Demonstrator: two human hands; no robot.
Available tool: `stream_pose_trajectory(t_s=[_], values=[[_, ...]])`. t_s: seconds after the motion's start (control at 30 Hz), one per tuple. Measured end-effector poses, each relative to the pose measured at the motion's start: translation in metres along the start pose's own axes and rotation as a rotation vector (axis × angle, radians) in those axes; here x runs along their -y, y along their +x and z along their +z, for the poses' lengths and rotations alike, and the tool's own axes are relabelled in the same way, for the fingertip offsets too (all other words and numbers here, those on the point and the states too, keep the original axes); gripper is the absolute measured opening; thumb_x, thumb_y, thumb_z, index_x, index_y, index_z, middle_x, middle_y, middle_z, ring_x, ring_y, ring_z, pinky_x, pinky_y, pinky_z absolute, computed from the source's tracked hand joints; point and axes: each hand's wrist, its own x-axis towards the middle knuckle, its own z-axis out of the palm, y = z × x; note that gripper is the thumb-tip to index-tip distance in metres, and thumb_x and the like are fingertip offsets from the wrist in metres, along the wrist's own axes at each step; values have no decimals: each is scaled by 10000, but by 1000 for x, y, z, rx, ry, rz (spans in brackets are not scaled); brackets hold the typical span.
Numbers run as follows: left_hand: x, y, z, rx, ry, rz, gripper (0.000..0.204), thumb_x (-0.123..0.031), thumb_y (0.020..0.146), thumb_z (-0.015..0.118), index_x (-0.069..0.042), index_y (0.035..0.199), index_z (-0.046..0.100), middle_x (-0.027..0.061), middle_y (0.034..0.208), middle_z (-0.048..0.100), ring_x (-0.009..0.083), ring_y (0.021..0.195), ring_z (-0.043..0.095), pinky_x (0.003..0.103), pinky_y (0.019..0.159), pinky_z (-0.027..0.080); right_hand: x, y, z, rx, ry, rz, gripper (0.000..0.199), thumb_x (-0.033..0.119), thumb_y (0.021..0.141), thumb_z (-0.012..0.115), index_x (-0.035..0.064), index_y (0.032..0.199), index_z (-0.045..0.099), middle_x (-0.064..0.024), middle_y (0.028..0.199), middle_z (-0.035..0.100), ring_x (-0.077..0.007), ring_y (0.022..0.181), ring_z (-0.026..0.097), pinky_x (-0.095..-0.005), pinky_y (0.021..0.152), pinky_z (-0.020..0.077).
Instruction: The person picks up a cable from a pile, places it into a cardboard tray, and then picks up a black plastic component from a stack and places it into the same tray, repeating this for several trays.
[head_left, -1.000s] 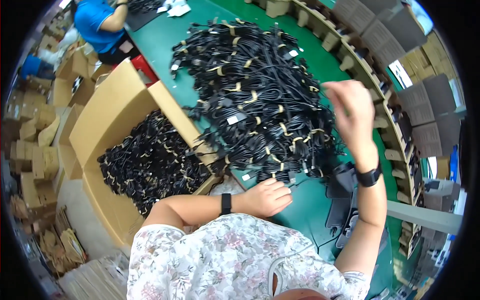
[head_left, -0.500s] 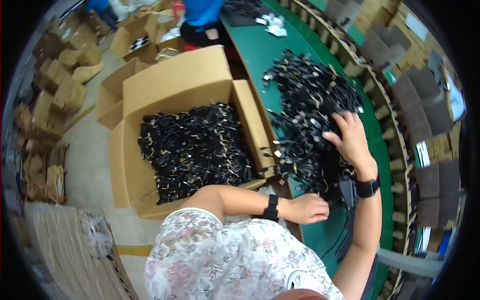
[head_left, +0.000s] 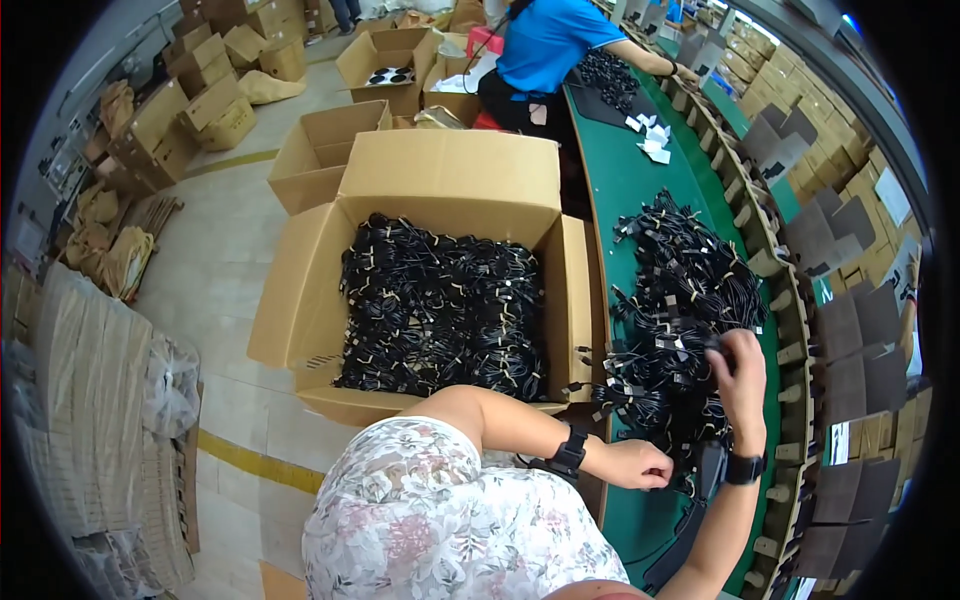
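A heap of black cables (head_left: 690, 275), coiled and tied in bundles with light ties and showing metal plugs, lies on the green workbench (head_left: 625, 505). Over the near right part of the heap, my right hand (head_left: 742, 388) has its thumb and fingers drawn together around something dark and blurred. Closer to me, my left hand (head_left: 632, 465) is curled closed by the heap's near edge; its fingers hide whatever is in it. A dark grey device (head_left: 710, 468) stands between my two wrists.
Left of the bench, an open cardboard box (head_left: 455, 170) holds many bundled black cables. A slotted rail (head_left: 765, 265) runs along the bench's right side. Farther up, a co-worker in a blue shirt (head_left: 550, 45) reaches across the bench near white papers (head_left: 652, 138). Wrapped flat cardboard (head_left: 95, 370) stands at left.
The view has shifted, so more of the far bench and co-worker shows. My right hand has gone from spread on the cables to closed fingers. My left hand stays closed near the heap's edge.
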Motion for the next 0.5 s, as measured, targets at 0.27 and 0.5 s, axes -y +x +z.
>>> stream_pose_trajectory(t_s=[0.27,0.5], values=[[-34,60,4,131,-1151,-557,302,-343,963,505,-44,987,540,63,710,590,115,508,546,219,395,375,-9,-73,-33,-407,1100,503,242,235,1006,437,29,1121,486,2,688,474,-59,601,445,-212,533,375],[-11,95,32,88,-1355,-434,279,-298,964,516,-23,1009,536,17,677,536,71,494,494,177,394,339,17,-172,-57,-346,1151,667,256,271,1009,433,60,1138,501,24,638,384,-49,504,310,-182,459,250]])
